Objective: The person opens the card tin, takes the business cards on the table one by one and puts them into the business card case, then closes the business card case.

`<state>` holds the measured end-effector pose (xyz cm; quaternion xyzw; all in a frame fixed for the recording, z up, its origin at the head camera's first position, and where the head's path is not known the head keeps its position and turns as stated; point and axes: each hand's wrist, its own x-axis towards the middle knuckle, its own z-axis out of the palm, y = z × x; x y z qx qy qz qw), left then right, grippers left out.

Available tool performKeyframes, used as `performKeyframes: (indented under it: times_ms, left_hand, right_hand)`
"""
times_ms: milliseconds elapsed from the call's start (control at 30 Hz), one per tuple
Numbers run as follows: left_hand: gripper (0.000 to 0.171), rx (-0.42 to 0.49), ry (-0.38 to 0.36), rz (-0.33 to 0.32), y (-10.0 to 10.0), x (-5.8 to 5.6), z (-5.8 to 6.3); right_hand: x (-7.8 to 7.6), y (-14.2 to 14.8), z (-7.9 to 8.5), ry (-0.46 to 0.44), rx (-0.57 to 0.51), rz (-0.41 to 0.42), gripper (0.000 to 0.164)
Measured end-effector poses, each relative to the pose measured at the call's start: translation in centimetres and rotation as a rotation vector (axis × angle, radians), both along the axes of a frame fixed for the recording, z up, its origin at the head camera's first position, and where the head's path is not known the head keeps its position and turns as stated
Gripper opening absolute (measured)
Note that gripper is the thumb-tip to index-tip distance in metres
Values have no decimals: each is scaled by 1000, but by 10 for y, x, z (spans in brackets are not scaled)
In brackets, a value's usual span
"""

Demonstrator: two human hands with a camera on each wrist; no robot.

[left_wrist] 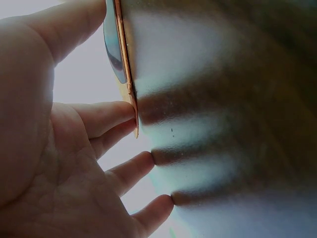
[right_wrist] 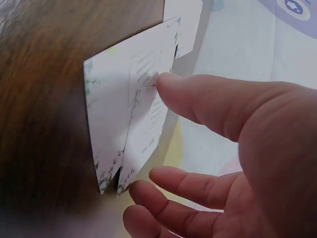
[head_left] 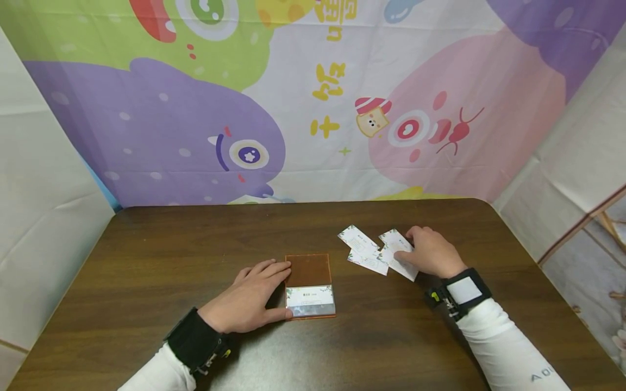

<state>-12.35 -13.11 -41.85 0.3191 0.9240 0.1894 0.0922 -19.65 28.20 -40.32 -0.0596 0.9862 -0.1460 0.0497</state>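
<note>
A flat brown card holder [head_left: 308, 270] with orange edges lies on the table. In its lower half sits a white card [head_left: 310, 296] with a leaf print, above a grey strip. My left hand [head_left: 249, 298] rests at the holder's left side, thumb by the lower corner and spread fingertips by the upper edge and on the tabletop. Farther right, my right hand [head_left: 432, 252] touches the cards [right_wrist: 106, 99] with its thumb, its other fingers loosely bent beside them. Several white leaf-printed cards [head_left: 359, 239] lie overlapping to the left of that hand.
The dark brown wooden table [head_left: 195, 233] runs back to a cartoon-printed cloth [head_left: 313, 152]. White panels [head_left: 44, 190] stand at the left and right sides. Both wrists wear black straps [head_left: 195, 339].
</note>
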Motion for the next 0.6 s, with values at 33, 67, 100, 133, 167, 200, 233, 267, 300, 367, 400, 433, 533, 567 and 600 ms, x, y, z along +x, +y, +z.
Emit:
performKeyframes:
  times_ms: [33,67,100,133,167,200,233,267,300,367,400,433,533,567,600]
  left_hand:
    - [86,-2,0,0,0,0,0]
    - [86,-4,0,0,0,0,-1]
    - [86,-6,-1,0,1,0,-1]
    - [86,-8,-1,0,1,0,-1]
    - [86,-10,-2,0,1,0,-1]
    - [86,-9,-3,0,1,0,-1]
    - [87,-10,-3,0,1,0,-1]
    - [86,-9,-3,-1,1,0,-1]
    - [86,-10,-3,0,1,0,-1]
    - [86,-11,-4,1,1,-1,-1]
    - [86,-11,-3,1,1,-1,-2]
    - [86,-11,-2,1,1,-1,-2]
    - [86,-11,4,2,1,-1,-3]
    - [86,-12,5,3,1,-1,-2]
    - [86,-13,6,4,1,-1,-2]
  right_hand:
    - [0,0,0,-7,-1,-3,63]
    - [0,1,-1,-13,-2,-6,63]
    - [-1,1,-1,-18,-6,-9,63]
    - [-1,1,-1,-24,-10,-13,64]
    - [-1,2,-2,-29,-15,-18,64]
    - [-2,2,-2,-34,-18,-23,64]
    - [-2,2,-2,-39,-23,-29,64]
    - [-2,2,-2,-43,-29,-35,65]
    - [-2,2,-2,-48,-34,-40,66]
    - [-3,2,-2,-52,-44,-50,67]
    - [-3,2,-2,-51,-47,-54,68]
    - [-3,1,-2,-50,-49,-57,69]
    - [-3,1,-2,-33,-50,-63,68]
    - [-3,0,-2,-28,-49,-65,67]
    - [-3,0,-2,-22,-48,-67,66]
